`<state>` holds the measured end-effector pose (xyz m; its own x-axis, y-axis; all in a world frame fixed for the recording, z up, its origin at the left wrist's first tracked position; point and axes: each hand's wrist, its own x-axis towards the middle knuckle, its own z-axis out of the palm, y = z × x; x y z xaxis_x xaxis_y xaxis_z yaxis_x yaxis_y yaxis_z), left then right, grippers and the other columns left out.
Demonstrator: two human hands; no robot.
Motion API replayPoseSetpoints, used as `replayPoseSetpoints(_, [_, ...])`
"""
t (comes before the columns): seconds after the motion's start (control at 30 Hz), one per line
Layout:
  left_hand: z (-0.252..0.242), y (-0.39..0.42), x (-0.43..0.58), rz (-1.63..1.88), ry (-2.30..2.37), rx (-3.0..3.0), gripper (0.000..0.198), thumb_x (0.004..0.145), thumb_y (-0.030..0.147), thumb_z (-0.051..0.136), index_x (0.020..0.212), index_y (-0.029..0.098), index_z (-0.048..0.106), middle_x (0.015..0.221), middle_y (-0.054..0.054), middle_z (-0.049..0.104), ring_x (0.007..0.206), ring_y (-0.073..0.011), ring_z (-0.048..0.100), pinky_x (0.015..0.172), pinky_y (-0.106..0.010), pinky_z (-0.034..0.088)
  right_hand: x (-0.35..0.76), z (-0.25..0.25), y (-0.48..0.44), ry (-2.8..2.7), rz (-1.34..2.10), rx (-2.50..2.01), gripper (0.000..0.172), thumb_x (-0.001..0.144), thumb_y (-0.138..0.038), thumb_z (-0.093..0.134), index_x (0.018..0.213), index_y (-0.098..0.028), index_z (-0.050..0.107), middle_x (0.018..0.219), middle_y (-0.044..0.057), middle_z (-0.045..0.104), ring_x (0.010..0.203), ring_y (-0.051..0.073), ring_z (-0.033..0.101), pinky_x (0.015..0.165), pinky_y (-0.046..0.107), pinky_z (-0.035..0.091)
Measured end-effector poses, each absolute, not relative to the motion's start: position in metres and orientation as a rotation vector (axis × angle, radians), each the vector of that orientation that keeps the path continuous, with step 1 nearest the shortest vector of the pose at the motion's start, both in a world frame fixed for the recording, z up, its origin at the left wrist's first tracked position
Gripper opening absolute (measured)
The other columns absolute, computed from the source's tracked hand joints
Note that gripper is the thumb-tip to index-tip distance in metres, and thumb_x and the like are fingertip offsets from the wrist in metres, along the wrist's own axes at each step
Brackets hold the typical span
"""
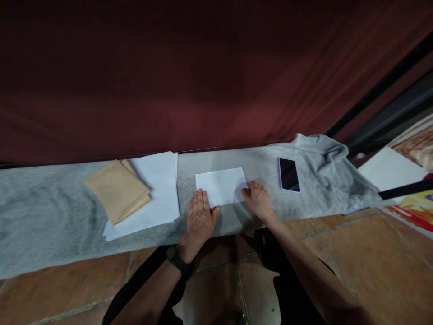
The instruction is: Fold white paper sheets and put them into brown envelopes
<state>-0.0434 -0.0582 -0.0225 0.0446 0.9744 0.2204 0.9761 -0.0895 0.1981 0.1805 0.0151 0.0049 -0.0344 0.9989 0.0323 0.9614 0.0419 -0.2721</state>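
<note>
- Black watch (177,259) worn at the left wrist; left hand (201,216) laid palm down, fingers extended over the near left corner of the paper, grasping nothing.
- Right hand (259,198) rests at the paper's right edge, fingers loosely bent — whether it pinches that edge cannot be told.
- Small white sheet (221,185) lies flat on the bench between both hands, far edge uncovered.
- Risk, as judged: uneven hand pressure could skew or crease the sheet, since soft fabric offers poor backing.
- Second risk: brown envelopes (115,189) sit askew on a loose paper stack (164,189); a tug on the covering could shift both.
- Surface: cloth-covered bench (257,158), grey, wrinkled at left, bunched at right; phone (289,175) lies beyond the right hand, apart from the sheet.
- Room: dim — dark red curtain (169,90) hangs behind.
</note>
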Motion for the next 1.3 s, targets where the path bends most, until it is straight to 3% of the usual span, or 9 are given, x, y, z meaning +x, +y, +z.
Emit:
replayPoseSetpoints(0.1, [-0.021,-0.058,-0.044,-0.467,-2.124,-2.275,0.069,0.102,0.043,0.044,0.154,-0.002,0.038,0.16,-0.029,0.038,0.151,-0.0394,0.037,0.122,-0.057,0.035,0.183,0.004,0.021,-2.022,0.448,-2.039,0.03,0.098,-0.036,0.057,0.118,-0.015,0.064,0.108,0.014,0.074,0.101,0.026,0.07,0.089,0.033,0.049])
replayPoseSetpoints(0.23, [-0.02,-0.057,-0.044,-0.485,-2.148,-2.266,0.071,0.101,0.048,0.044,0.154,0.0,0.039,0.16,-0.028,0.039,0.15,-0.0393,0.038,0.122,-0.057,0.035,0.189,0.002,0.029,-1.894,0.773,-1.962,0.018,0.092,-0.036,0.06,0.088,-0.02,0.067,0.084,0.005,0.073,0.083,0.021,0.07,0.074,0.029,0.049])
replayPoseSetpoints(0.4, [-0.014,-0.049,-0.046,-0.591,-2.207,-2.268,0.076,0.102,0.057,0.04,0.155,0.002,0.039,0.16,-0.028,0.04,0.15,-0.0398,0.038,0.122,-0.058,0.034,0.188,0.003,0.038,-1.525,1.076,-1.54,0.027,0.085,-0.048,0.06,0.074,-0.024,0.057,0.063,-0.004,0.058,0.063,0.016,0.058,0.059,0.027,0.049])
replayPoseSetpoints(0.53, [0.0,-0.038,-0.051,-0.821,-2.255,-2.23,0.076,0.103,0.058,0.037,0.16,0.007,0.031,0.166,-0.024,0.031,0.154,-0.0376,0.031,0.124,-0.057,0.031,0.19,0.023,0.043,-1.297,0.889,-1.322,0.036,0.089,-0.059,0.059,0.087,-0.024,0.058,0.073,-0.002,0.061,0.068,0.017,0.058,0.061,0.029,0.054])
replayPoseSetpoints(0.73, [0.02,-0.023,-0.067,-1.313,-2.182,-2.203,0.064,0.106,0.05,0.032,0.162,0.018,0.028,0.173,-0.013,0.017,0.159,-0.0281,0.018,0.13,-0.053,0.02,0.199,0.045,0.033,-1.495,0.301,-1.213,0.027,0.102,-0.046,0.052,0.108,-0.023,0.065,0.098,0.004,0.073,0.095,0.021,0.069,0.087,0.035,0.056])
replayPoseSetpoints(0.9, [0.026,-0.013,-0.086,-1.542,-2.241,-2.09,0.059,0.107,0.05,0.029,0.158,0.022,0.037,0.17,-0.01,0.028,0.158,-0.0243,0.025,0.131,-0.048,0.021,0.193,0.032,0.017,-2.124,0.316,-1.076,0.028,0.106,-0.028,0.045,0.115,-0.024,0.071,0.118,0.007,0.077,0.11,0.022,0.071,0.1,0.039,0.055])
replayPoseSetpoints(1.0, [0.028,-0.007,-0.089,-1.544,-2.264,-2.14,0.055,0.107,0.05,0.03,0.151,0.022,0.049,0.162,-0.011,0.045,0.151,-0.0252,0.04,0.127,-0.049,0.03,0.189,0.027,0.004,-2.451,0.308,-1.081,0.031,0.106,-0.021,0.043,0.121,-0.023,0.071,0.124,0.008,0.075,0.115,0.022,0.069,0.105,0.041,0.052])
replayPoseSetpoints(1.1, [0.028,-0.002,-0.085,-1.464,-2.222,-2.356,0.053,0.107,0.048,0.03,0.142,0.019,0.058,0.151,-0.011,0.058,0.143,-0.0241,0.051,0.124,-0.047,0.037,0.183,0.023,-0.01,-2.638,0.286,-1.083,0.029,0.107,-0.024,0.045,0.119,-0.024,0.071,0.119,0.007,0.076,0.108,0.022,0.071,0.1,0.039,0.054])
replayPoseSetpoints(1.3, [0.021,0.001,-0.065,-0.781,-1.913,-2.939,0.053,0.107,0.043,0.031,0.147,0.018,0.055,0.158,-0.01,0.051,0.15,-0.0188,0.042,0.125,-0.041,0.035,0.163,0.013,-0.028,-2.742,0.265,-0.892,0.022,0.102,-0.017,0.052,0.11,-0.022,0.072,0.116,0.008,0.076,0.101,0.02,0.072,0.092,0.033,0.055])
